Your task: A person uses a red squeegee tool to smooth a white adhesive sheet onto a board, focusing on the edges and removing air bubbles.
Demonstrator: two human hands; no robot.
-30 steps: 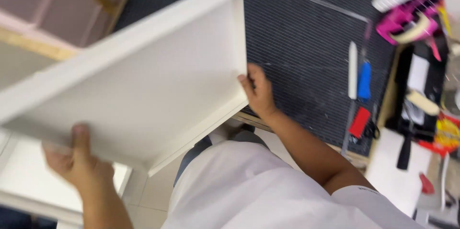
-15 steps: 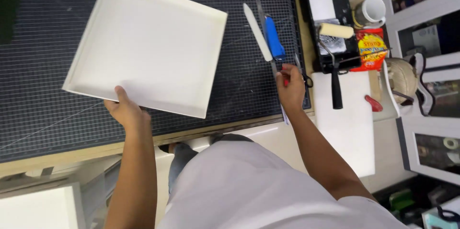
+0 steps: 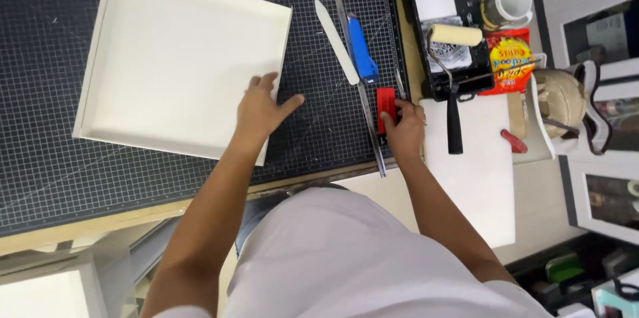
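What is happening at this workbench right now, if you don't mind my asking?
A person stands over a dark gridded cutting mat. The left hand rests flat on the near right corner of a shallow white square tray lying on the mat. The right hand is at the mat's right edge, fingers on a small red tool beside a long metal ruler. A blue utility knife and a white bone folder lie nearby, with a paint roller in its black tray further right.
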